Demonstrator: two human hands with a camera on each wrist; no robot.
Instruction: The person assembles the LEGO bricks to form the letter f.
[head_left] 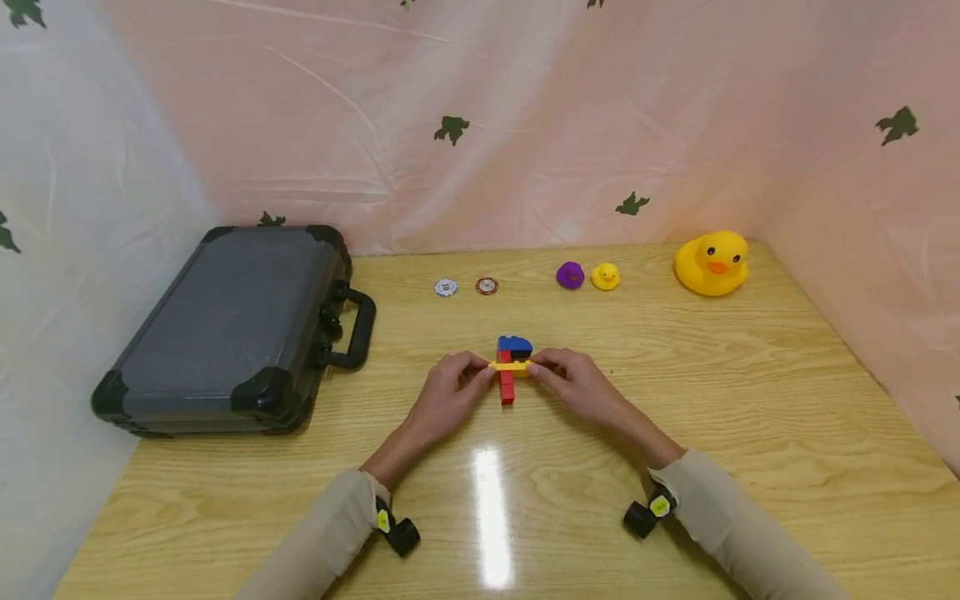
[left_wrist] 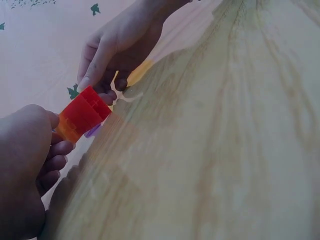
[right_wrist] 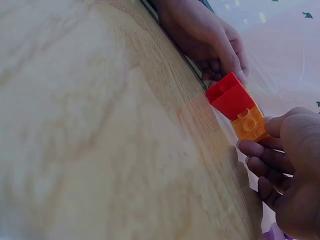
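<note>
Both hands hold a small build of toy building bricks over the middle of the table. A yellow brick [head_left: 513, 367] lies crosswise on top of red bricks [head_left: 507, 392], and a rounded blue brick [head_left: 514, 343] shows at the far end. Thumb and fingers of my left hand [head_left: 444, 395] pinch the left end of the yellow brick. At its right end, my right hand [head_left: 585, 388] pinches likewise. From the right wrist view, the hollow underside of a red brick [right_wrist: 231, 96] and the orange-looking yellow brick [right_wrist: 249, 125] can be seen. Fingers hide parts of the build.
A grey case [head_left: 225, 317] with a black handle lies at the left. Along the back are two poker chips [head_left: 446, 287], a purple duck [head_left: 570, 275], a small yellow duck [head_left: 606, 276] and a large yellow duck [head_left: 708, 271]. Cloth walls enclose the wooden table [head_left: 750, 375].
</note>
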